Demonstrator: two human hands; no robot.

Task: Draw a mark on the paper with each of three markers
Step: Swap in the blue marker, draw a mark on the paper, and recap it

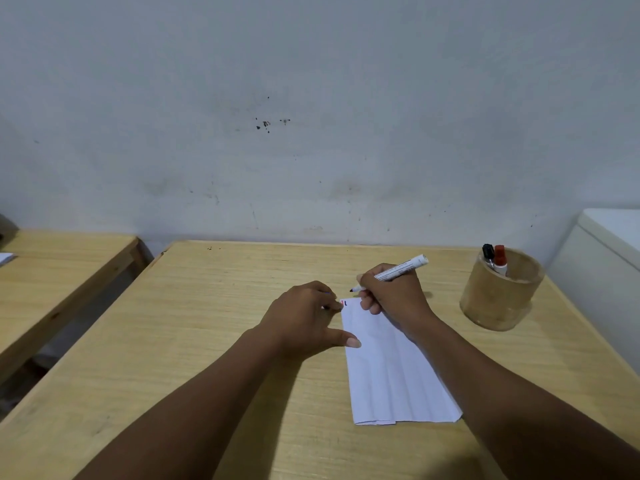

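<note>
Head view: right hand (pixel 391 294) gripping an uncapped marker (pixel 398 270), fingers closed round the barrel, dark tip pointing left and hovering just beyond the far corner of the paper (pixel 391 368), apparently clear of the sheet. Left hand (pixel 304 318) lying at the paper's left edge, thumb reaching onto the sheet, fingers curled near the far corner; possibly pinching the marker's cap, though too hidden to tell. Paper lying folded and creased on the table (pixel 207 306), between the two forearms. Showing at the far corner: short red and dark marks (pixel 343 302), crowded together. Standing well to the right: a holder (pixel 498 292) with a black-capped marker (pixel 488 254) and a red-capped marker (pixel 500 258) inside.

Looking like the last of the three marks, judging by the strokes already on the corner. Risking, from here: tip landing on bare wood rather than paper, being so close to the sheet's edge; a new stroke running over the existing ones, leaving it hard to tell apart; the heel of the right hand, resting on the sheet, dragging across fresh ink; the light, folded sheet sliding under the stroke if the left hand's pressure eases.
</note>
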